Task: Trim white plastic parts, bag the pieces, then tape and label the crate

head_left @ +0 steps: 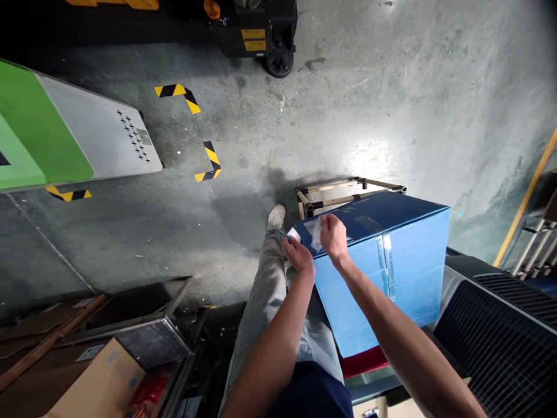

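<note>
A large blue cardboard box (pixel 348 290) is in front of me, tilted in my view, with shiny clear tape (pixel 385 261) down its light side. My right hand (pixel 334 237) is closed at the dark blue face, pinching a piece of clear plastic film (pixel 316 233) that lies partly against the box. Just left of it, at the box's near corner, my left hand (pixel 299 254) has its fingers closed on a small white piece of paper (pixel 294 234). Its fingertips are partly hidden, and whatever is printed on the paper cannot be read.
Behind the box stands a pipe-frame rack (pixel 331 202). Black ridged crates (pixel 491 331) are at the right. Cardboard boxes (pixel 100 377) and a metal frame (pixel 143 337) occupy the lower left. A green and white machine (pixel 73 128) and a black wheeled machine (pixel 252 35) stand farther off.
</note>
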The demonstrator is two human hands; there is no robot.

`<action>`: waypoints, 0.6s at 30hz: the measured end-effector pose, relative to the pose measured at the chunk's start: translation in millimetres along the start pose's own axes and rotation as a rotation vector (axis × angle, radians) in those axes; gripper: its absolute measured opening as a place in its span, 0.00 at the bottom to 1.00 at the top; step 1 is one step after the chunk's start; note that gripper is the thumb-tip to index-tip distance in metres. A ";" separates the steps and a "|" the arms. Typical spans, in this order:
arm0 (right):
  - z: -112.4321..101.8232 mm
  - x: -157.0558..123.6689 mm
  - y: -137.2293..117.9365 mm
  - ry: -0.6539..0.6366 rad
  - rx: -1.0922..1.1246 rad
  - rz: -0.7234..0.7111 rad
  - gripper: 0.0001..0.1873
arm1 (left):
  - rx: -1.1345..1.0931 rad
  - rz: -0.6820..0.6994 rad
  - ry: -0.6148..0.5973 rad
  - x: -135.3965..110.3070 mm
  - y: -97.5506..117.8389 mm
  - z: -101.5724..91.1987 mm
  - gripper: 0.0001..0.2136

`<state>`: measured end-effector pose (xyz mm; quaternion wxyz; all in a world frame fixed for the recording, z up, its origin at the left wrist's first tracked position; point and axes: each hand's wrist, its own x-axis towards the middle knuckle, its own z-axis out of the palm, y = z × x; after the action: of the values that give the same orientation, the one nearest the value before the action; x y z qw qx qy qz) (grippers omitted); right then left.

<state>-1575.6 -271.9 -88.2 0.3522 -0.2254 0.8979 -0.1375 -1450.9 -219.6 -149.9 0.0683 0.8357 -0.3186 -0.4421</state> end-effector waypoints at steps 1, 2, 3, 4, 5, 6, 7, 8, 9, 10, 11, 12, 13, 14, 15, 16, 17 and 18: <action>-6.9 -0.3 -6.9 0.016 0.017 -0.018 0.17 | -0.017 0.009 0.012 0.0 0.7 0.0 0.16; -14.4 -1.8 -12.2 0.033 0.032 -0.034 0.17 | -0.036 0.017 0.027 0.0 1.4 0.1 0.16; -22.1 -5.5 -15.3 0.043 0.039 -0.047 0.17 | -0.056 0.025 0.042 0.0 2.0 0.4 0.16; -29.4 -11.7 -15.5 0.049 0.059 -0.053 0.18 | -0.077 0.030 0.058 0.2 2.5 1.1 0.17; -36.0 -20.5 -12.7 0.054 0.101 -0.050 0.19 | -0.098 0.033 0.074 0.4 2.7 2.2 0.17; -41.4 -30.9 -7.0 0.060 0.170 -0.038 0.20 | -0.119 0.033 0.090 0.8 2.4 3.5 0.18; -45.8 -41.5 0.8 0.078 0.261 -0.011 0.21 | -0.140 0.034 0.105 1.3 1.8 5.1 0.18; -49.0 -50.8 9.7 0.110 0.372 0.029 0.22 | -0.161 0.035 0.119 2.1 0.7 6.7 0.19; -51.4 -57.1 18.5 0.160 0.485 0.088 0.22 | -0.181 0.037 0.132 2.9 -0.6 8.4 0.18; -53.1 -59.4 25.8 0.213 0.581 0.150 0.23 | -0.199 0.041 0.143 3.6 -2.1 9.8 0.18; -54.4 -57.5 30.4 0.252 0.631 0.191 0.23 | -0.215 0.047 0.151 4.3 -3.5 11.0 0.18; -55.7 -51.8 31.6 0.268 0.637 0.205 0.23 | -0.228 0.055 0.155 4.6 -4.7 11.8 0.18; -57.0 -43.2 29.1 0.249 0.592 0.182 0.23 | -0.237 0.062 0.158 4.7 -5.4 12.2 0.19; -58.5 -33.0 23.5 0.193 0.498 0.127 0.23 | -0.244 0.070 0.160 4.3 -5.5 12.1 0.20; -60.1 -22.6 15.4 0.109 0.366 0.055 0.22 | -0.248 0.078 0.158 3.7 -5.1 11.7 0.21; -61.6 -13.1 6.0 0.017 0.216 -0.016 0.22 | -0.250 0.086 0.151 2.8 -4.2 10.9 0.21; -62.5 -5.3 -3.4 -0.078 0.062 -0.080 0.23 | -0.251 0.093 0.138 1.9 -2.9 9.9 0.21; -62.5 0.4 -11.8 -0.187 -0.099 -0.144 0.26 | -0.251 0.099 0.121 1.0 -1.3 8.8 0.20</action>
<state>-1615.6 -276.8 -38.9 0.4121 -0.3184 0.8483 -0.0965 -1456.8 -217.6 -156.4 0.2131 0.8291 -0.2968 -0.4232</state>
